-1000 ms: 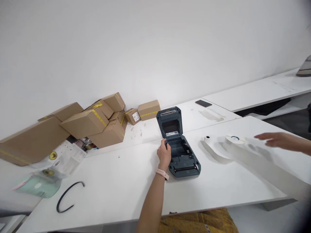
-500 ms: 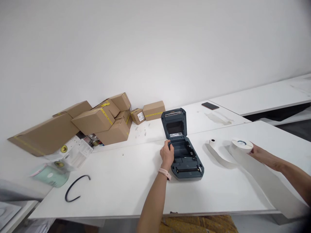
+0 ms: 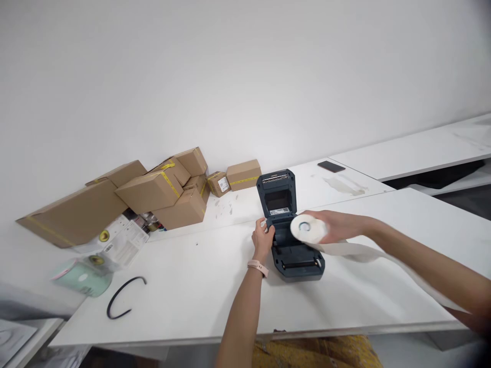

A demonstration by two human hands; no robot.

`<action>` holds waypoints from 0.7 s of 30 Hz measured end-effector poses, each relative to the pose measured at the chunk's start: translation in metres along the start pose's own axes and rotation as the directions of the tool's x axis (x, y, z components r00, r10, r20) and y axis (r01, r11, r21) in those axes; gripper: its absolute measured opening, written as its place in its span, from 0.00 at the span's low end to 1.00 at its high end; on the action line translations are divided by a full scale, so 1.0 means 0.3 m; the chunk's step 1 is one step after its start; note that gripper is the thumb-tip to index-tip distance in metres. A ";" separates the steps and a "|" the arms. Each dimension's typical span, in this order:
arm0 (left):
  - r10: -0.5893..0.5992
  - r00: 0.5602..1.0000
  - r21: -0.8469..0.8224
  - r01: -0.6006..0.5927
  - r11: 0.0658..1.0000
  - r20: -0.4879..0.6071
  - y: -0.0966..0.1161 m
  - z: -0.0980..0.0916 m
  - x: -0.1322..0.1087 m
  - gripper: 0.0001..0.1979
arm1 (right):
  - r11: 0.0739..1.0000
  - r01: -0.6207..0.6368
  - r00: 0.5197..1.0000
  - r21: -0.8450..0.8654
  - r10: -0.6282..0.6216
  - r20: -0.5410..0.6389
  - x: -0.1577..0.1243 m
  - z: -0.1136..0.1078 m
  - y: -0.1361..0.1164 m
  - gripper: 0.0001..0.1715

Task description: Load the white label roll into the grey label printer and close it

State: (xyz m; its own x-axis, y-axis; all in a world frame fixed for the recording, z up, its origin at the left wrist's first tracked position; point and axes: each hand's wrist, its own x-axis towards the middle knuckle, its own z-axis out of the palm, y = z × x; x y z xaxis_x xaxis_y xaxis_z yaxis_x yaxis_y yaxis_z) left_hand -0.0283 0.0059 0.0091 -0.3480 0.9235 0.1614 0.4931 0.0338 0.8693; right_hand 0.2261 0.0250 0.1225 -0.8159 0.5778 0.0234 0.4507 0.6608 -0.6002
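Note:
A dark blue label printer stands on the white table with its lid tipped up and back. My left hand grips the printer's left side, fingers curled on its edge. My right hand holds a white paper roll just above the printer's open bay. A long loose strip of paper trails from the roll across the table to the right.
Several cardboard boxes with yellow tape are piled against the wall at back left. A mint-green roll, printed sheets and a black curved band lie at the left. A dark phone lies behind the printer.
My right hand took up the white roll from the table at the right and carried it left over the open printer. The left hand stayed on the printer's side.

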 end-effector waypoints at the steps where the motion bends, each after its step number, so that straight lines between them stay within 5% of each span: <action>1: 0.002 1.000 -0.003 -0.002 1.000 0.003 -0.003 0.000 0.002 0.21 | 0.999 0.006 0.999 -0.053 -0.004 0.037 0.065 0.024 -0.005 0.39; 6: 0.043 0.999 0.021 -0.043 0.999 0.008 -0.018 0.002 0.011 0.20 | 0.956 -0.070 0.985 -0.285 0.111 0.134 0.260 0.116 0.045 0.43; 13: 0.056 0.998 0.011 -0.056 0.998 -0.001 -0.031 0.005 0.011 0.20 | 0.875 -0.089 0.963 -0.477 0.198 0.183 0.333 0.142 0.057 0.45; 21: 0.051 0.999 -0.021 -0.051 0.998 0.005 -0.026 0.003 0.003 0.19 | 0.843 -0.089 0.979 -0.531 0.173 0.111 0.395 0.212 0.120 0.44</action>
State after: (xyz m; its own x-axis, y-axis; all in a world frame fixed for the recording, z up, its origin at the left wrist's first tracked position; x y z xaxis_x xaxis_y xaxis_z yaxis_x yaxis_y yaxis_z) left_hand -0.0318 0.0069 0.0022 -0.3183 0.9258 0.2037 0.4933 -0.0217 0.8696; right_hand 0.1227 0.0869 0.0528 -0.7607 0.6266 -0.1694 0.6446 0.7600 -0.0834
